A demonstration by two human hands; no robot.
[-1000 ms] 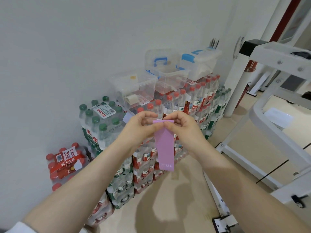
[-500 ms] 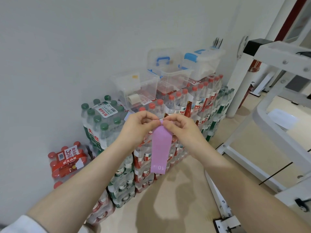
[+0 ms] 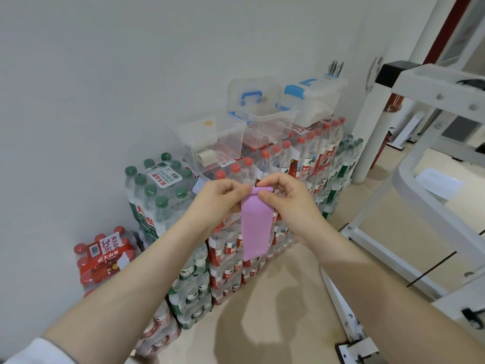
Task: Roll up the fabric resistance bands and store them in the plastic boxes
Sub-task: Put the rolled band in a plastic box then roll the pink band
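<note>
At far left, red-capped bottle packs (image 3: 105,258) sit on the floor beside taller stacked water packs (image 3: 160,195). My left hand (image 3: 220,199) pinches the left end of a purple fabric band (image 3: 256,224), its top edge rolled over. My right hand (image 3: 284,198) pinches the roll's right end; the rest hangs down. Behind, clear plastic boxes (image 3: 262,119) rest on the stacked bottles.

The red pack (image 3: 103,258) at near left reads "30" and "农夫山泉". The green-cap pack's (image 3: 157,190) top label reads "农夫山泉". Print on the purple band (image 3: 256,224) is too blurred to read.
</note>
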